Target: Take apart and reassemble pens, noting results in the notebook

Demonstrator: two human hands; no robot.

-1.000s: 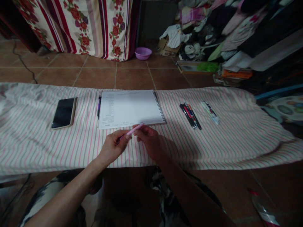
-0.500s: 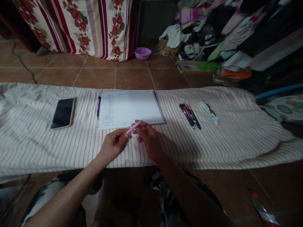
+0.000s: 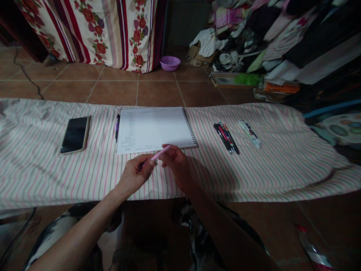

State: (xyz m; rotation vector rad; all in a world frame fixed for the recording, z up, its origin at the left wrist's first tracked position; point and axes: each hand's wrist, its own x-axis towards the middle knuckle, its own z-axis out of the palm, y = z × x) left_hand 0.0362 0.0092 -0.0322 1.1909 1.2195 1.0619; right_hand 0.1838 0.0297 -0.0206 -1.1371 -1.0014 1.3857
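Note:
A slim pink pen (image 3: 161, 152) is held level between both hands, just above the near edge of a spiral notebook (image 3: 162, 126). My left hand (image 3: 135, 170) pinches its lower left end between thumb and fingers. Around the upper right end curl the fingers of my right hand (image 3: 178, 163), closed at the tip. The notebook lies open at a mostly white page, with its wire binding on the right. A dark purple pen (image 3: 117, 127) rests along the notebook's left edge.
On the striped cloth (image 3: 282, 162), a phone (image 3: 75, 135) lies at left. Several dark pens (image 3: 226, 138) and some white pens (image 3: 249, 134) lie at right. Beyond are a purple basin (image 3: 170, 63) and piled clothes. A bottle (image 3: 316, 250) is on the floor at lower right.
The fingers of my right hand have curled in closer around the pen's tip end. The pen has shifted slightly to the right; everything else stays put.

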